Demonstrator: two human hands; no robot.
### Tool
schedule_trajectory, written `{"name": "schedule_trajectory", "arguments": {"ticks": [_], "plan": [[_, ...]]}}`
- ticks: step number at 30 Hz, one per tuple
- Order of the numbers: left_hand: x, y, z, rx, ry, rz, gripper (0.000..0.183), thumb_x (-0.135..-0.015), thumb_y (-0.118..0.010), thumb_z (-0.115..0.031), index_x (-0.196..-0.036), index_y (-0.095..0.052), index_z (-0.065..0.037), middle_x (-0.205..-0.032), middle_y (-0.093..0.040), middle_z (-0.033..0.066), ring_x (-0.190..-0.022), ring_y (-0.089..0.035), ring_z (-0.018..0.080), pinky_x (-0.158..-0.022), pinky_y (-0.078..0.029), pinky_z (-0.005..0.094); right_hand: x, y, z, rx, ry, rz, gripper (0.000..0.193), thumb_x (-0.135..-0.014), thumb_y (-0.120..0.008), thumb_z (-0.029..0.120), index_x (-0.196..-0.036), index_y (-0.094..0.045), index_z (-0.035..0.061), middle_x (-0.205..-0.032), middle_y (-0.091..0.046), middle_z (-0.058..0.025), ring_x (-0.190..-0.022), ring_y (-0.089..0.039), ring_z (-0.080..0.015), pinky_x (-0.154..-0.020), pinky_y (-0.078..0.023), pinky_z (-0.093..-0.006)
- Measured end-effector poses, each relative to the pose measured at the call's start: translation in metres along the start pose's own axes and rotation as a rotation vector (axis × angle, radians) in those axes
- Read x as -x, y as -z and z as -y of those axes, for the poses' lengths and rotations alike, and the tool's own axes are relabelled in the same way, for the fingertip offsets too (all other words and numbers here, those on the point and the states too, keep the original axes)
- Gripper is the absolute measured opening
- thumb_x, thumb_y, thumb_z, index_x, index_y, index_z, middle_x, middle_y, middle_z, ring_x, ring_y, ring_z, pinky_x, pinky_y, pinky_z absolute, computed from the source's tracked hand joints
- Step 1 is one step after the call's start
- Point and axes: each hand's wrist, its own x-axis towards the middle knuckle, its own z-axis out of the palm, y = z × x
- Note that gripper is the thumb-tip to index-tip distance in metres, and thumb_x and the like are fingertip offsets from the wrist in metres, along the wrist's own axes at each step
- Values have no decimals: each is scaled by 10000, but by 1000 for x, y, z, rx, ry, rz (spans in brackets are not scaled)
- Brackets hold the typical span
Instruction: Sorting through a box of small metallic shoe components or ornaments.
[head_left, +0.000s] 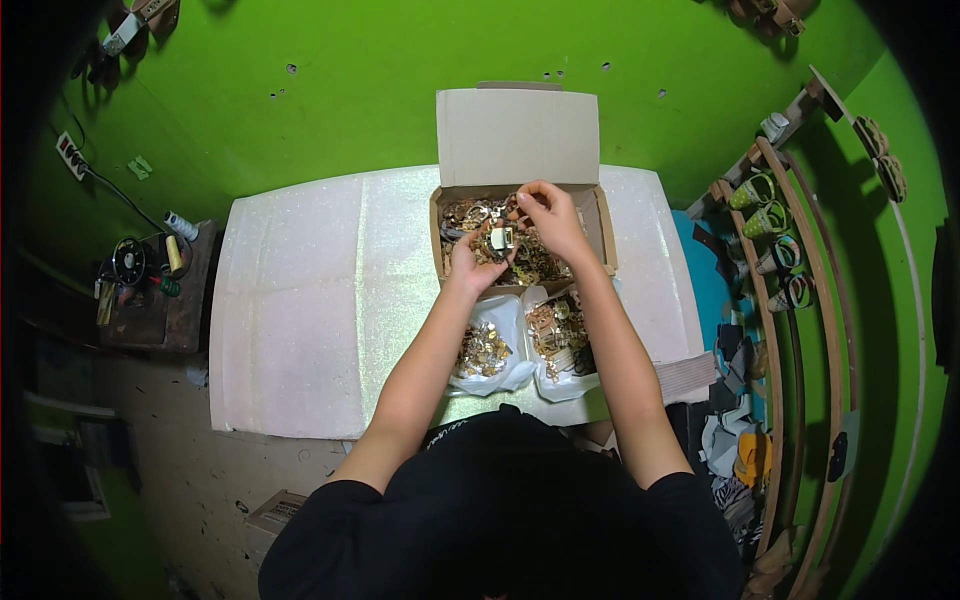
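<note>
Left hand holds a shiny silver squarish metal piece over the open brown cardboard box of small metallic parts, right hand apart, just beside it, can't tell if gripping anything.

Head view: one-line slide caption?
Left hand and right hand over an open cardboard box of small metallic pieces; two white bags of more pieces lie nearer the person.

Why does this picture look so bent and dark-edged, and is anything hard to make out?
In the head view, the fisheye lens bows the table; corners are black; bright sheen streaks its cover; small pieces in the open box are too tiny to tell apart.
</note>
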Motion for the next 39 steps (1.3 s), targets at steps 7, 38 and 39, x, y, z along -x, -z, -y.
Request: {"name": "schedule_trajectory", "arguments": {"ticks": [7, 38, 39], "plan": [[-1, 6, -2, 7, -9, -4, 219, -846, -353, -191, -991, -482, -89, -1041, -531, 110, -1000, -469, 272, -860, -391, 465, 9, 13, 34, -149, 27, 25, 128, -864, -446, 124, -887, -477, 2, -884, -580, -117, -698, -577, -147, -571, -478, -237], [20, -13, 52, -113, 148, 28, 193, -840, -355, -173, -963, -488, -105, -1030, -538, 100, -969, -492, 261, -855, -403, 461, 182, 126, -81, 898, -528, -133, 163, -728, -548, 111, -732, -596, -45, -672, -599, -169, -629, -590, -255, -624, -462, -336], [20, -13, 52, -113, 146, 31, 193, -840, -355, -173, -963, -488, -105, -1030, -538, 100, -969, -492, 261, -855, -403, 461, 182, 125, -87, 899, -524, -133, 163, -728, -548, 111, -732, -596, -45, -672, -599, -169, -629, -590, -255, -624, -462, -336]]}}
